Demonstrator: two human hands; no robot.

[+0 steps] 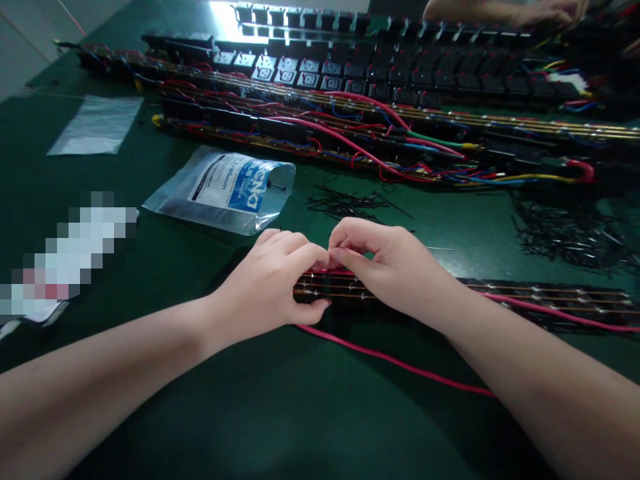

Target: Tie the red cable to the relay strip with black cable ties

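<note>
A black socket strip [540, 300] with brass rails and solder points lies across the table before me. My left hand [280, 277] is closed around its left end, thumb on the near side and fingers over the far side. Right beside it, my right hand [385, 263] pinches thumb and forefinger together just above the strip, on a thin black cable tie mostly hidden by the fingertips. The two hands' fingertips nearly meet. A red wire [400, 363] loops out from the left end along the near side, and another red wire [555, 305] runs along the rails.
Loose black cable ties [345, 202] lie beyond my hands, with a bigger pile [570, 230] at right. A labelled plastic bag [220, 190] and a flat clear bag [97, 125] lie left. Wired socket strips [300, 133] fill the back; another person's hand [555, 12] is at top right.
</note>
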